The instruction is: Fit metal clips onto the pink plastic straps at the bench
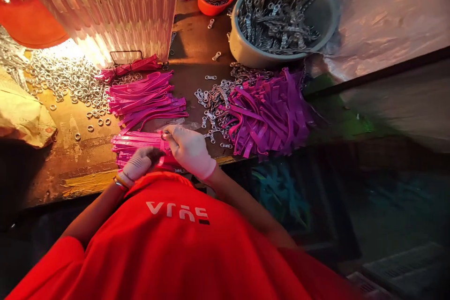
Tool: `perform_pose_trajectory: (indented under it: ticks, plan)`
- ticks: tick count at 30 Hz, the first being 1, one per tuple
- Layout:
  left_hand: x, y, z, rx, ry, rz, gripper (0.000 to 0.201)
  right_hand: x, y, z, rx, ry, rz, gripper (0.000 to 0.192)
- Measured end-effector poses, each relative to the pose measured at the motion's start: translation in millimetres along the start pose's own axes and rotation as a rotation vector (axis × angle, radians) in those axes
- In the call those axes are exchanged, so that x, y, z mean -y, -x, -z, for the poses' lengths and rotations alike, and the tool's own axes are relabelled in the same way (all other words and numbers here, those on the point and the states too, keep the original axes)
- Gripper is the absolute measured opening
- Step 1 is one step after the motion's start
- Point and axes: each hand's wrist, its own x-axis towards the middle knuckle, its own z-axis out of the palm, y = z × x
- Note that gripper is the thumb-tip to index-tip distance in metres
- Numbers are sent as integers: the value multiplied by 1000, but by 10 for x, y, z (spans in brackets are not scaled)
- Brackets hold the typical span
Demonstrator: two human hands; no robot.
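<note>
Both my hands wear thin white gloves and are close together over a bundle of pink straps [128,143] at the table's near edge. My left hand [140,163] is closed, its darkened fingertips pinched by a short stretch of pink strap. My right hand [191,151] is also closed, thumb and forefinger pinching the upper end of that strap. Small detail at the fingertips is hidden. Just beyond lies another bundle of pink straps [146,98]. A large heap of purple-pink straps [269,117] lies to the right of my right hand.
Loose metal rings [79,79] spread across the left. Small metal links [211,103] lie beside the strap heap. Behind stand a grey tub [242,51] full of metal chain pieces and a small red bowl [202,2]. A ribbed translucent panel [116,9] rises at the back left.
</note>
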Motion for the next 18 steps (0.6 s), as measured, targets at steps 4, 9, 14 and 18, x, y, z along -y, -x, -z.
perform_pose_trajectory:
  ticks: [4, 9, 14, 18]
  plan:
    - [-78, -6, 106, 67, 126, 50, 42, -88, 94, -98, 173, -72, -32, 25]
    - [-117, 79, 65, 144, 230, 150, 43, -21, 142, -231, 271, 17, 1, 27]
    - [-63, 51, 8, 119, 293, 210, 39, 37, 126, -189, 326, 89, 44, 28]
    - [-45, 29, 9, 127, 375, 230, 30, 67, 121, -155, 329, 70, 26, 28]
